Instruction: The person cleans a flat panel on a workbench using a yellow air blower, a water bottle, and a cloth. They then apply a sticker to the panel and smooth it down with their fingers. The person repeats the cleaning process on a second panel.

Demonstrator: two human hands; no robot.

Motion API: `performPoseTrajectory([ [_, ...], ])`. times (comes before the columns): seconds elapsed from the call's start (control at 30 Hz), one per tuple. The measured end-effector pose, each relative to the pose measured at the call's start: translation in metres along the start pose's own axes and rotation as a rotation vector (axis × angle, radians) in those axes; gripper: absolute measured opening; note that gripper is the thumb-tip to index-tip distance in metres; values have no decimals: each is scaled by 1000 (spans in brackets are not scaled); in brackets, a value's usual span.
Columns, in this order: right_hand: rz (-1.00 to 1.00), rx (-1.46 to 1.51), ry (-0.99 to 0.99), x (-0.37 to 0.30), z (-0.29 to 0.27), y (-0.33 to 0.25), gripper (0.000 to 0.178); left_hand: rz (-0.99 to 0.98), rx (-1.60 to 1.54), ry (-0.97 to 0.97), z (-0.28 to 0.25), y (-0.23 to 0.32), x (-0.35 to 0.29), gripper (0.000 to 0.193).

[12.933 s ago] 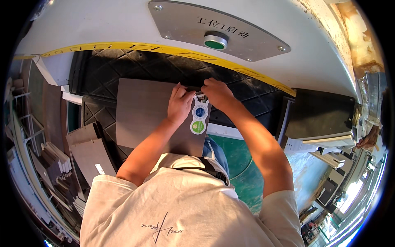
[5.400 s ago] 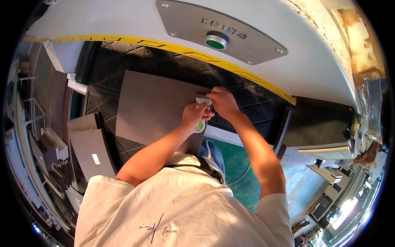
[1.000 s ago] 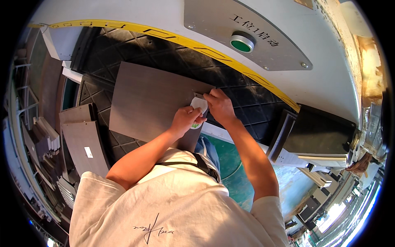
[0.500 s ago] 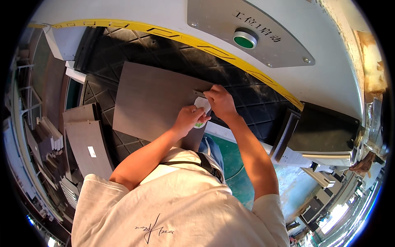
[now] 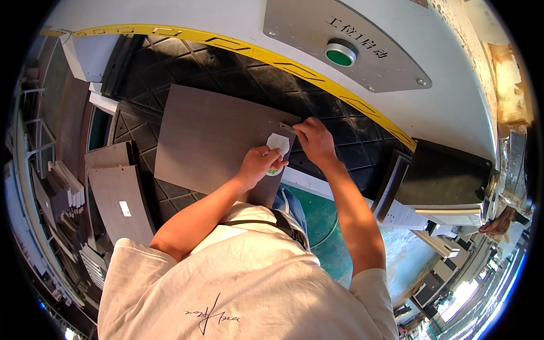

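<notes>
Head view. Large rectangular grey-brown board with a flat, wood-like face (image 5: 215,136) lies over a black surface marked with crossing diagonal grooves (image 5: 221,62), its near edge close to the person's waist.

Left hand (image 5: 260,165): over the right part of the board, fingers curled, thumb at the lower end of a blank white paper-like tag with angled corners (image 5: 278,144). Cannot tell if it pinches the tag or presses it down. Bit of a round green-and-white label (image 5: 273,171) shows below the fingers.

Right hand (image 5: 315,140): at the board's far right corner, thumb and fingers clamped on one end of a small, thin, dark grey strip (image 5: 287,127). Strip's free end points left, over the board, just beyond the tag.

Beyond: yellow band with dark outlined shapes (image 5: 272,59); grey metal plate (image 5: 306,25) carrying a round green push-button in a silver ring (image 5: 340,54). Left: upright brown panel bearing a small white sticker (image 5: 116,190).
</notes>
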State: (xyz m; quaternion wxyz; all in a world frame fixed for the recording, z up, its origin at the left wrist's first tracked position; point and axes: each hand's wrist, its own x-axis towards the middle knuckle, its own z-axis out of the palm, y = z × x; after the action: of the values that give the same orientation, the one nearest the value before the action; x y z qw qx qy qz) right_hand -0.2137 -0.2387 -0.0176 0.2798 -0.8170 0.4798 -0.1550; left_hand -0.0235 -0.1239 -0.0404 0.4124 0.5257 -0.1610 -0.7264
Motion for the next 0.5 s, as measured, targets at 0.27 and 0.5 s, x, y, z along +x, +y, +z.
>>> performPoseTrajectory([
  [0.27, -43, -14, 27, -2, 4, -5, 8, -60, 89, -22, -3, 5, -6, 30],
  [0.5, -58, 16, 44, -3, 4, -4, 11, -41, 58, -37, -3, 7, -10, 30],
])
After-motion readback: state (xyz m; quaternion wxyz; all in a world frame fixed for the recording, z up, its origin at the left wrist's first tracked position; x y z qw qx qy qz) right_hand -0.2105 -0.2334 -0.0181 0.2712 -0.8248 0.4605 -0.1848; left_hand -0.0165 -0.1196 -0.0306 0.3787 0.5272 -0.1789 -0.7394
